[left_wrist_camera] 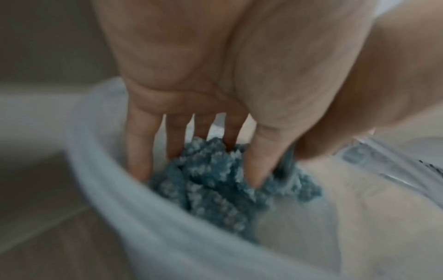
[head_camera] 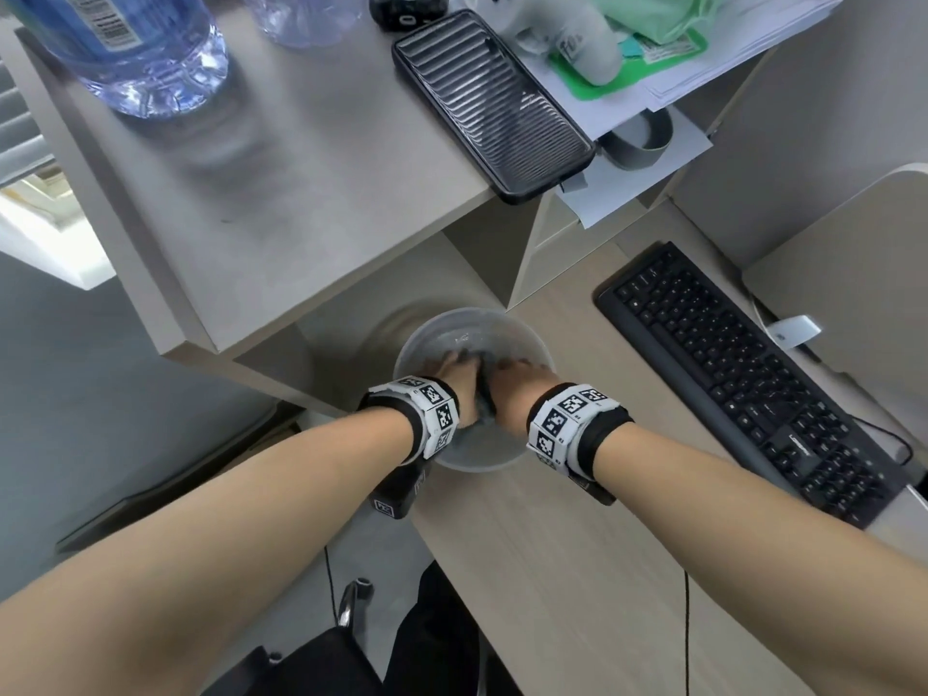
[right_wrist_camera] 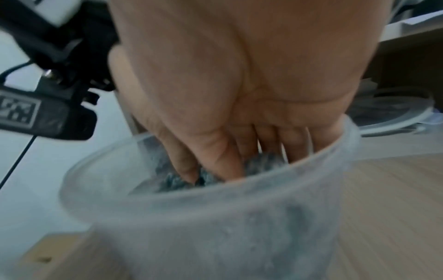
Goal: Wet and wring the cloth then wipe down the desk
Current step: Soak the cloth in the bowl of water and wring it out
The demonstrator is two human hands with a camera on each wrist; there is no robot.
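Both hands are down inside the bowl (head_camera: 522, 339), a translucent tub that sits on the desk (head_camera: 577, 570) at the centre of the head view, just below the shelf (head_camera: 251, 193). The cloth (left_wrist_camera: 215, 181), blue and nubbly, lies bunched in the bottom of the bowl. The left hand (head_camera: 459, 389) has its fingers (left_wrist_camera: 139, 151) spread and nearly straight, tips dug into the bunched cloth from above; they press it and do not wrap round it. The right hand (head_camera: 517, 394) reaches in beside it, fingers (right_wrist_camera: 215, 157) pointing down with the tips on the cloth; whether they pinch it I cannot tell. To the right lies a keyboard (head_camera: 753, 379); on the shelf, upper centre, a phone (head_camera: 492, 103), and upper left, a bottle (head_camera: 130, 47).
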